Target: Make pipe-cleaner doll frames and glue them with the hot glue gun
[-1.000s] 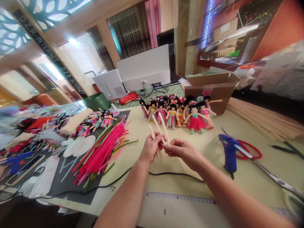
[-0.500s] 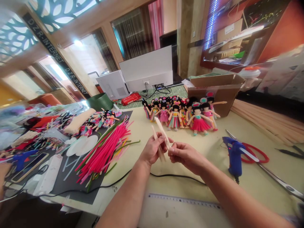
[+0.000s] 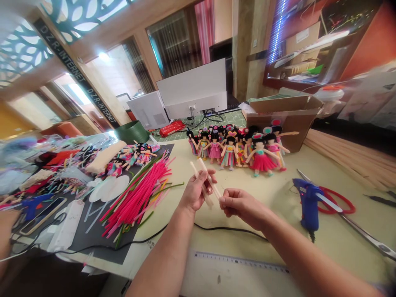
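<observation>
My left hand (image 3: 197, 190) is closed around cream pipe cleaners (image 3: 196, 168), whose pale ends stick up above the fingers and hang below the palm. With thumb and finger, my right hand (image 3: 239, 205) pinches the lower end of a cream pipe cleaner (image 3: 213, 184) that slants up through the left hand's fingers. Both hands are above the yellowish tabletop (image 3: 173, 214). Just beyond them stands a group of small dolls (image 3: 229, 152) with black hair and bright skirts. Left of my hands lies a pile of pink and green pipe cleaners (image 3: 139, 194).
At right are a blue glue gun (image 3: 306, 204), large scissors (image 3: 365, 233) and a cardboard box (image 3: 297, 123). A black cable (image 3: 229, 228) and a ruler (image 3: 241, 261) run across the near side. Another person's hand (image 3: 8, 225) shows at far left, near a phone (image 3: 43, 215).
The cream pipe cleaners have dropped slightly and shifted left. My right hand has moved a little lower, farther from the left hand's fingers. The whole view has shifted slightly.
</observation>
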Demonstrator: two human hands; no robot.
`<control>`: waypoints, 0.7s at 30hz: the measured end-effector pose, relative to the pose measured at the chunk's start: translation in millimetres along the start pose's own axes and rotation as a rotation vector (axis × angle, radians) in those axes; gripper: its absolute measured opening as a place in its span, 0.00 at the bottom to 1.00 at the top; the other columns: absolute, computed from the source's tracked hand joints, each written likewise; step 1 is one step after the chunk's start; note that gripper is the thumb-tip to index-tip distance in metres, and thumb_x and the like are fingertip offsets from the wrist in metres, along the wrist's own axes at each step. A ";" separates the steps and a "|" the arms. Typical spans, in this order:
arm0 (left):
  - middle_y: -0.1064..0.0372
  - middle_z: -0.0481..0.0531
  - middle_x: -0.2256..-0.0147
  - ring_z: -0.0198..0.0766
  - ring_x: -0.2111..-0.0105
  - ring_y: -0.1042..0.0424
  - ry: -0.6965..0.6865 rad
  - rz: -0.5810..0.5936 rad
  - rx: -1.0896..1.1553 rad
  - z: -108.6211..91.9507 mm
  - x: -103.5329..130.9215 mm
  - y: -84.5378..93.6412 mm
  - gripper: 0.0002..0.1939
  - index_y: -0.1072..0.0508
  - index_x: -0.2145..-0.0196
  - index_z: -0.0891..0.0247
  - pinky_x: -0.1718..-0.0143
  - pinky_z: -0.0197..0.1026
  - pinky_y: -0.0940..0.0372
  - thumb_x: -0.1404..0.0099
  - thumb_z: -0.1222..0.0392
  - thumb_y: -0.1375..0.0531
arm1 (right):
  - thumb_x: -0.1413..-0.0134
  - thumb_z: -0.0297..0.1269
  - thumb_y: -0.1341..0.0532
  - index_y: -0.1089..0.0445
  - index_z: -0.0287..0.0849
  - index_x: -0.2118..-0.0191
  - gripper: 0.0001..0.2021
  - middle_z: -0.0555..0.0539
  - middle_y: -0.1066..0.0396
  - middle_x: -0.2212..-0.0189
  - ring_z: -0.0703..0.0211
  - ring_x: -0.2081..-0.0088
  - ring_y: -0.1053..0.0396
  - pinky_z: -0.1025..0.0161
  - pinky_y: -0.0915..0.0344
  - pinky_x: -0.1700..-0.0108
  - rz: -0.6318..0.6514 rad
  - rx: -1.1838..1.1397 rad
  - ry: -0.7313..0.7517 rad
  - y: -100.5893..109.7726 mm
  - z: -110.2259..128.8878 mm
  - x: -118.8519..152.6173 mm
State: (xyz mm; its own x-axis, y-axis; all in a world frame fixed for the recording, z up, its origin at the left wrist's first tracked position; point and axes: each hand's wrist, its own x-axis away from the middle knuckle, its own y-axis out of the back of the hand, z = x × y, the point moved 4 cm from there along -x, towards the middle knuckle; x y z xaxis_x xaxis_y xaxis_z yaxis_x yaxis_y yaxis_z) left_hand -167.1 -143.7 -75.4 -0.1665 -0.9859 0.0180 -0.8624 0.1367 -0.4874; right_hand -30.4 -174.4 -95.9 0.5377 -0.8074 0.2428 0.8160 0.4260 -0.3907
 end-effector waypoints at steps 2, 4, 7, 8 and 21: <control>0.31 0.49 0.73 0.25 0.81 0.41 -0.010 -0.008 0.003 -2.3 -0.2 1.2 0.19 0.25 0.62 0.67 0.79 0.32 0.45 0.42 0.48 0.36 | 0.62 0.44 0.29 0.36 0.39 0.78 0.17 0.51 0.31 0.79 0.67 0.78 0.37 0.66 0.42 0.73 0.010 0.005 -0.010 0.2 -1.7 -0.5; 0.31 0.49 0.73 0.25 0.81 0.41 -0.010 -0.010 0.007 -4.1 -0.1 1.3 0.19 0.25 0.62 0.67 0.79 0.32 0.46 0.43 0.48 0.36 | 0.61 0.44 0.29 0.37 0.40 0.78 0.17 0.51 0.32 0.79 0.67 0.78 0.37 0.66 0.42 0.73 0.021 0.003 -0.014 0.7 -3.0 -1.0; 0.32 0.48 0.73 0.25 0.81 0.42 0.006 -0.008 0.023 -5.3 0.1 0.7 0.19 0.25 0.61 0.66 0.79 0.32 0.46 0.44 0.48 0.36 | 0.60 0.43 0.29 0.37 0.40 0.78 0.17 0.51 0.32 0.79 0.67 0.78 0.38 0.66 0.42 0.72 0.044 -0.018 -0.010 1.0 -4.1 -1.5; 0.32 0.48 0.73 0.25 0.81 0.42 0.012 -0.010 0.030 -5.3 0.1 0.7 0.19 0.25 0.61 0.66 0.79 0.32 0.46 0.44 0.48 0.35 | 0.60 0.43 0.29 0.37 0.40 0.78 0.17 0.51 0.32 0.79 0.67 0.77 0.38 0.66 0.42 0.72 0.051 -0.023 -0.010 1.1 -4.2 -1.6; 0.32 0.47 0.74 0.25 0.82 0.42 0.014 -0.027 0.057 -4.1 -1.4 3.1 0.17 0.30 0.70 0.66 0.79 0.32 0.47 0.46 0.49 0.34 | 0.61 0.43 0.29 0.38 0.40 0.78 0.18 0.52 0.34 0.80 0.68 0.78 0.39 0.66 0.42 0.72 0.052 -0.033 -0.028 -0.5 -4.0 -1.1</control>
State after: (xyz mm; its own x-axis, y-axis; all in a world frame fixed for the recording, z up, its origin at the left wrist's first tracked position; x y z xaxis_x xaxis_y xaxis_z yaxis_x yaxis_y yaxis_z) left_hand -171.5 -141.5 -73.3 -0.1509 -0.9876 0.0437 -0.8382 0.1044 -0.5354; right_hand -32.3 -175.3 -99.5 0.5849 -0.7728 0.2463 0.7799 0.4525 -0.4324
